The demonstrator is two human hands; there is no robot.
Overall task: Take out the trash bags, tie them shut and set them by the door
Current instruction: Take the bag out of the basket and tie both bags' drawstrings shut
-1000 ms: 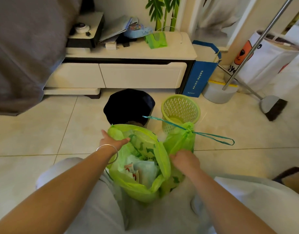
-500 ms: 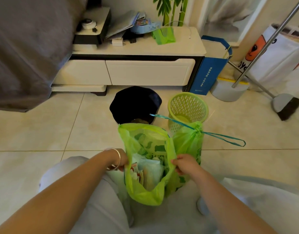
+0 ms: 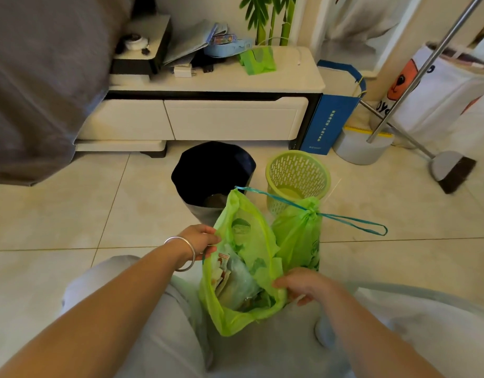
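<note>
An open green trash bag (image 3: 243,317) full of wrappers and paper stands on the floor between my knees. My left hand (image 3: 201,240), with a silver bangle on its wrist, pinches the bag's left rim. On the right rim, my right hand (image 3: 300,286) grips the plastic. Behind it stands a second green bag (image 3: 298,236), tied shut at the top, with a teal drawstring (image 3: 352,222) looping out to the right.
A black-lined bin (image 3: 213,170) and a green mesh basket (image 3: 298,173) stand on the tiles just beyond the bags. Behind them is a low white cabinet (image 3: 235,115). A blue paper bag (image 3: 333,118), a white tub (image 3: 358,148) and a broom (image 3: 451,170) are at right.
My left hand has moved from low beside the bag up onto its left rim. The bag's mouth is pulled narrower and taller, and my right hand has dropped lower.
</note>
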